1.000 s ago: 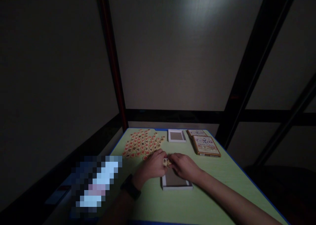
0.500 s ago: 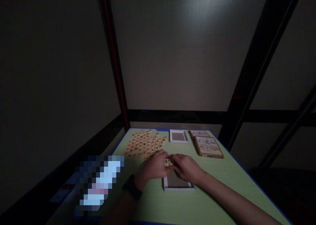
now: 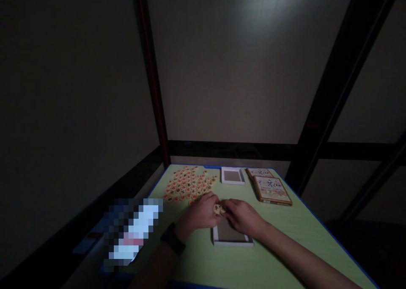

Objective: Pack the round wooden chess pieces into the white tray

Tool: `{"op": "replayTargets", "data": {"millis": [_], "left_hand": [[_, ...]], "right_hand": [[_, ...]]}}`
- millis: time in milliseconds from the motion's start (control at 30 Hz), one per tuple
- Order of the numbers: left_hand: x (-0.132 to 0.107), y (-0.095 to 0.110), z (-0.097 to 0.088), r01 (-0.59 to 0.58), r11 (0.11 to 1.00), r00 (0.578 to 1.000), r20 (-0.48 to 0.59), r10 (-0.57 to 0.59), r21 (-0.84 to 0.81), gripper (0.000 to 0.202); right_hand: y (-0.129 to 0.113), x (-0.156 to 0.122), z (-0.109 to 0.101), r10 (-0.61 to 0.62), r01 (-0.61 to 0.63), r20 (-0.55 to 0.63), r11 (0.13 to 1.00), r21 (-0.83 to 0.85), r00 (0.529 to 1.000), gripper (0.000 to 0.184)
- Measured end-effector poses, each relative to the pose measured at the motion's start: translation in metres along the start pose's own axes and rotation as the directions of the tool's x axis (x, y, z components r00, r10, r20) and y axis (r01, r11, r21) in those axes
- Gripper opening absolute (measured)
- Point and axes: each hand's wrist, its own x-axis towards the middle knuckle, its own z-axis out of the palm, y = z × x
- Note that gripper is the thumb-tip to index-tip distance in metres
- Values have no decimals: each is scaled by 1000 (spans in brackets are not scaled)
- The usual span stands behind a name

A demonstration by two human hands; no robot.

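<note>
Two round wooden Chinese chess pieces [image 3: 217, 209] with dark characters show side by side between my hands. My left hand [image 3: 204, 210], with a dark band at the wrist, is closed around the left piece. The fingers of my right hand [image 3: 242, 215] pinch the right piece at its edge. Both hands are above the far end of a shallow white-rimmed box tray [image 3: 234, 242] with a brown bottom. Past my left hand, many more chess pieces [image 3: 187, 185] with red and black characters lie spread on the table.
The green table [image 3: 285, 246] has a blue edge. At its back stands a second white-rimmed tray [image 3: 233, 176]. Two printed box lids [image 3: 272, 189] overlap at the right. A blurred-out lit screen [image 3: 136, 234] is at the left edge. Walls close in behind.
The whole view has shifted slightly, so things sit a little further right. My hands keep the same hold, and the two pieces between them face the camera a bit more.
</note>
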Motion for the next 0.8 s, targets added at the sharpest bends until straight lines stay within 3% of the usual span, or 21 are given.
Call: {"op": "replayTargets", "data": {"millis": [300, 500, 633, 800], "left_hand": [[0, 0, 0, 8, 999, 1000, 5, -8, -38, 21], [-1, 0, -3, 16, 1000, 1000, 8, -16, -22, 23], [-2, 4, -7, 19, 1000, 1000, 3, -19, 13, 25], [-2, 4, -3, 26, 998, 1000, -13, -25, 53, 27]], "right_hand": [[1, 1, 2, -6, 7, -16, 1000, 30, 1000, 27], [1, -1, -10, -2, 10, -56, 988, 155, 998, 35], [4, 0, -16, 15, 18, -136, 972, 235, 991, 29], [15, 3, -13, 55, 3, -305, 982, 189, 951, 18]]}}
